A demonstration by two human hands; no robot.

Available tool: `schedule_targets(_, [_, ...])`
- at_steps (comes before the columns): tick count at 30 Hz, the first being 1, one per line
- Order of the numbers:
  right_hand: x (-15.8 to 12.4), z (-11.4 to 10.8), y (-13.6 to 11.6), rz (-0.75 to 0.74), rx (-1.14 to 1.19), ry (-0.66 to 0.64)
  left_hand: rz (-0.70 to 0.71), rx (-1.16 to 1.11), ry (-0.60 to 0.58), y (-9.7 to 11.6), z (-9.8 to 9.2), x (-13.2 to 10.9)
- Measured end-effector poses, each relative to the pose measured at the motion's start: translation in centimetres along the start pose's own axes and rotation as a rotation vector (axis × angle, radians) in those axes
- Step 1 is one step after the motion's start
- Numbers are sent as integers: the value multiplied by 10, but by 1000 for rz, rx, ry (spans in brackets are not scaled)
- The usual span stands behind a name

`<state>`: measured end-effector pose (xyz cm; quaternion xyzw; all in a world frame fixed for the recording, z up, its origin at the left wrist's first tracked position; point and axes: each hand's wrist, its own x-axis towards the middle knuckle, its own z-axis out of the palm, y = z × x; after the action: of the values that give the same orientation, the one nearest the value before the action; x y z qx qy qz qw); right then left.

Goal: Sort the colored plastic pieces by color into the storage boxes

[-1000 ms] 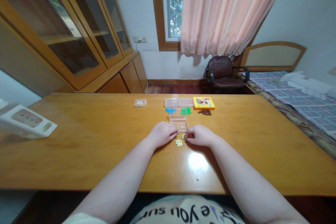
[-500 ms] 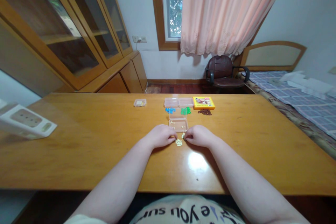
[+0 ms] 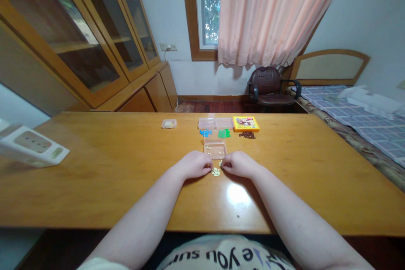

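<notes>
A small pile of pale yellow pieces (image 3: 216, 172) lies on the table between my hands. My left hand (image 3: 196, 163) rests at the pile's left side, fingers curled and pinched together; what they hold, if anything, is too small to make out. On the right, my right hand (image 3: 237, 163) is also pinched, its fingertips beside a few pale pieces, and its contents cannot be made out. Just beyond both hands stands a clear plastic box (image 3: 215, 157) with its lid raised, holding several pale pieces in its corners.
Behind the box lie blue pieces (image 3: 205, 133), green pieces (image 3: 225, 133) and brown pieces (image 3: 247, 135). Clear containers (image 3: 207, 123), a yellow box (image 3: 246, 124) and a small clear case (image 3: 169, 124) line the far edge. A white device (image 3: 33, 144) stands at left on the wooden table (image 3: 110, 147).
Both hands have stayed nearly in place beside the pale pile, with only slight finger movement. The box and the coloured piles look the same.
</notes>
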<state>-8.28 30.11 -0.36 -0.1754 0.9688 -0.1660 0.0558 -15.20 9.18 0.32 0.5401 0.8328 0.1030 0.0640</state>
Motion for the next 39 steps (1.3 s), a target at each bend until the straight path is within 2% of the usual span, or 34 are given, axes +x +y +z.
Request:
schedule_targets(6, [-1, 1, 0, 15, 42, 29, 1, 15, -4, 2, -1, 0])
schedule_targets(9, [1, 2, 0, 22, 125, 141, 13, 20, -3, 2, -1, 0])
schedule_targets(13, [5, 6, 4, 141, 173, 301, 33, 14, 13, 1, 0, 0])
schedule_targets(15, [7, 6, 6, 195, 173, 315, 38, 6, 71, 0, 0, 1])
schedule_targets(18, [6, 5, 8, 217, 182, 308, -14, 12, 243, -6, 1, 2])
schedule_targets(20, [4, 5, 6, 167, 184, 284, -70, 26, 343, -11, 3, 4])
schedule_targets(23, [1, 6, 1, 22, 190, 198, -124, 44, 398, -17, 6, 5])
schedule_targets(27, [1, 10, -6, -92, 203, 100, -111, 21, 388, -17, 8, 5])
schedule_targets(30, [1, 10, -9, -140, 199, 34, 32, -45, 336, -12, 5, 3])
schedule_targets(34, [0, 6, -10, -113, 143, 0, 158, -105, 185, -4, 0, 0])
schedule_targets(39, [-1, 1, -8, -65, 127, 15, 132, -162, 47, 0, -4, -2])
